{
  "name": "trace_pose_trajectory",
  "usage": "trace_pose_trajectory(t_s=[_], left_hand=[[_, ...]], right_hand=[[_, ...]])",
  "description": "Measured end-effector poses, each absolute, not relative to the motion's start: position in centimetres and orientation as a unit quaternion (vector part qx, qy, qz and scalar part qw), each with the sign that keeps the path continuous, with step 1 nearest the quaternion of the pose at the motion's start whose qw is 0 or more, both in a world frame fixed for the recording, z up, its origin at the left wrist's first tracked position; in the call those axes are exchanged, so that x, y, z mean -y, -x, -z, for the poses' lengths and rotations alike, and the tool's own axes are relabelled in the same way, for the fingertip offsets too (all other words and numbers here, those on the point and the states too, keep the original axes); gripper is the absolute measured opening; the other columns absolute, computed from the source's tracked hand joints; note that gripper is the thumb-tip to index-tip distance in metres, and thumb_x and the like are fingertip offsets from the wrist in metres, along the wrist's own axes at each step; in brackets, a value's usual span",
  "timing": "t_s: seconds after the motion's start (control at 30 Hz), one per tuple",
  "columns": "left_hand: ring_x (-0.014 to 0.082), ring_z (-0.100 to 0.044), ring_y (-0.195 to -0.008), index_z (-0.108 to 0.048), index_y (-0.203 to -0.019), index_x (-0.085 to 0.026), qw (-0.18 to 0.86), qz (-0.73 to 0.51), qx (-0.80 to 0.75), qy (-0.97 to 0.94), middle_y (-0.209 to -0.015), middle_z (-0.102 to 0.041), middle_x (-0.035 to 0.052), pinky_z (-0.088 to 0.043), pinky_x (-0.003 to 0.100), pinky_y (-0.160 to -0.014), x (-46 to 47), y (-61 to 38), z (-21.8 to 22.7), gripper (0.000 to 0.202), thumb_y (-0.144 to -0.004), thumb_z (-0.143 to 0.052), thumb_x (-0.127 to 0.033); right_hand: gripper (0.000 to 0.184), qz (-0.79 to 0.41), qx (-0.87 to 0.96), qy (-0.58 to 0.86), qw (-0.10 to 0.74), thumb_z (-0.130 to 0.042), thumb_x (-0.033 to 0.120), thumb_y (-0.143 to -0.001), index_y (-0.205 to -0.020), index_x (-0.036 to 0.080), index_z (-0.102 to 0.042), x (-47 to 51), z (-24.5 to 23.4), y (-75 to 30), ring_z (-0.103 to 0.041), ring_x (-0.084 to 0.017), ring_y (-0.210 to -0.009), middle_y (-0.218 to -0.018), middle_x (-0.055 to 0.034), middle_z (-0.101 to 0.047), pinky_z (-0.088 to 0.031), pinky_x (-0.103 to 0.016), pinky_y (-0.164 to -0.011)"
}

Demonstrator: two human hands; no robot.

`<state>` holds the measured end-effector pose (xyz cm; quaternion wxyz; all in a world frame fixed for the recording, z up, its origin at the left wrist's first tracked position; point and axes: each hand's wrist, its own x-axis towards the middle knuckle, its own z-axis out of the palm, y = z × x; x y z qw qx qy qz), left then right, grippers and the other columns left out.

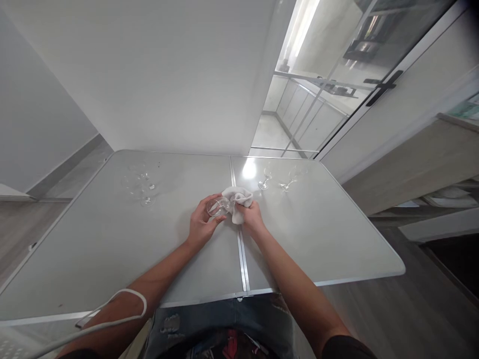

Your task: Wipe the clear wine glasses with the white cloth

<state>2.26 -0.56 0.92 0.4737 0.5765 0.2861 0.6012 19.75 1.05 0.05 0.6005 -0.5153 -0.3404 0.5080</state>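
Over the middle of the table, my left hand is closed around the bowl of a clear wine glass, which lies tilted on its side. My right hand grips a white cloth bunched around the other end of that glass, so its stem and foot are mostly hidden. To the right stand two more clear stemmed glasses, a nearer glass and a farther-right glass. Several transparent glasses stand together on the left part of the table.
The pale folding table has a metal seam down its middle. A white wall rises behind it, with a glass door at the right. A white cable loops over my left forearm.
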Motion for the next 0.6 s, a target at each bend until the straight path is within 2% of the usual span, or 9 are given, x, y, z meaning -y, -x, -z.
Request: trace_pose_trajectory(t_s=[0.1, 0.17, 0.2, 0.27, 0.37, 0.43, 0.5, 0.57, 0.6], left_hand=[[0.0297, -0.059, -0.133, -0.059, -0.133, -0.026, 0.461, -0.603, -0.303, -0.576, -0.141, -0.061, 0.013, -0.054, 0.05, -0.11, 0.5, -2.2, -0.7, 0.06, -0.079, -0.084, -0.027], [0.0299, -0.059, -0.133, -0.059, -0.133, -0.026, 0.461, -0.603, -0.31, -0.573, -0.141, -0.061, 0.013, -0.054, 0.05, -0.109, 0.4, -2.2, -0.6, 0.06, -0.079, -0.084, -0.028], [0.03, -0.06, -0.133, -0.059, -0.133, -0.026, 0.465, -0.601, -0.31, -0.571, -0.141, -0.061, 0.013, -0.055, 0.049, -0.109, 0.4, -2.2, -0.6, 0.059, -0.08, -0.084, -0.029], [0.0305, -0.061, -0.132, -0.059, -0.132, -0.026, 0.477, -0.598, -0.304, -0.568, -0.141, -0.061, 0.013, -0.057, 0.048, -0.106, 0.4, -2.1, -0.7, 0.058, -0.08, -0.083, -0.031], [0.0314, -0.062, -0.13, -0.059, -0.131, -0.026, 0.484, -0.597, -0.312, -0.558, -0.141, -0.061, 0.0132, -0.06, 0.045, -0.1, 0.3, -1.8, -0.8, 0.056, -0.081, -0.082, -0.035], [0.0315, -0.063, -0.128, -0.059, -0.131, -0.026, 0.48, -0.599, -0.325, -0.552, -0.14, -0.061, 0.0131, -0.061, 0.043, -0.097, 0.1, -1.5, -1.0, 0.055, -0.082, -0.081, -0.037], [0.0312, -0.064, -0.126, -0.059, -0.13, -0.026, 0.477, -0.6, -0.334, -0.548, -0.139, -0.062, 0.0132, -0.061, 0.043, -0.096, 0.0, -1.3, -1.1, 0.053, -0.083, -0.08, -0.037], [0.0311, -0.065, -0.125, -0.059, -0.13, -0.025, 0.48, -0.603, -0.335, -0.542, -0.138, -0.062, 0.0137, -0.061, 0.043, -0.096, -0.1, -1.1, -1.3, 0.052, -0.084, -0.079, -0.038], [0.0313, -0.065, -0.125, -0.058, -0.13, -0.025, 0.485, -0.603, -0.333, -0.54, -0.137, -0.062, 0.014, -0.061, 0.044, -0.096, -0.2, -1.1, -1.4, 0.052, -0.084, -0.079, -0.038]], right_hand=[[0.035, -0.446, 0.348, 0.571, 0.595, -0.086, 0.036, -0.063, -0.087, 0.013, -0.077, -1.0, 0.0, -20.1, -0.068, -0.023, -0.076, -0.083, -0.0074, -0.075, -0.054, -0.032, -0.067], [0.032, -0.362, 0.395, 0.614, 0.58, -0.083, 0.038, -0.069, -0.087, 0.013, -0.077, -0.9, -0.1, -20.5, -0.069, -0.026, -0.078, -0.082, -0.0075, -0.075, -0.055, -0.034, -0.069], [0.028, -0.318, 0.445, 0.618, 0.565, -0.078, 0.037, -0.075, -0.089, 0.013, -0.077, -0.8, -0.2, -20.7, -0.07, -0.027, -0.082, -0.085, -0.0081, -0.076, -0.056, -0.036, -0.073], [0.029, -0.252, 0.589, 0.568, 0.517, -0.066, 0.029, -0.085, -0.107, 0.014, -0.076, -0.7, -0.7, -21.0, -0.069, -0.031, -0.103, -0.106, -0.011, -0.076, -0.055, -0.041, -0.09], [0.056, -0.22, 0.778, 0.427, 0.405, -0.055, 0.018, -0.088, -0.144, 0.018, -0.057, -0.3, -1.6, -21.1, -0.053, -0.03, -0.135, -0.143, -0.0135, -0.06, -0.042, -0.048, -0.114], [0.069, -0.214, 0.829, 0.392, 0.336, -0.056, 0.022, -0.092, -0.158, 0.018, -0.037, 0.0, -2.2, -21.0, -0.047, -0.03, -0.139, -0.15, -0.0157, -0.052, -0.038, -0.051, -0.118], [0.077, -0.211, 0.844, 0.396, 0.293, -0.058, 0.032, -0.096, -0.162, 0.017, -0.023, 0.4, -2.6, -21.0, -0.046, -0.032, -0.138, -0.151, -0.0178, -0.05, -0.038, -0.053, -0.116], [0.072, -0.215, 0.84, 0.411, 0.28, -0.054, 0.037, -0.099, -0.162, 0.017, -0.023, 0.5, -2.8, -21.0, -0.047, -0.032, -0.134, -0.149, -0.0181, -0.051, -0.039, -0.053, -0.113], [0.064, -0.223, 0.833, 0.419, 0.285, -0.05, 0.035, -0.101, -0.159, 0.018, -0.029, 0.5, -2.8, -21.0, -0.049, -0.031, -0.13, -0.145, -0.0172, -0.054, -0.04, -0.052, -0.111]])
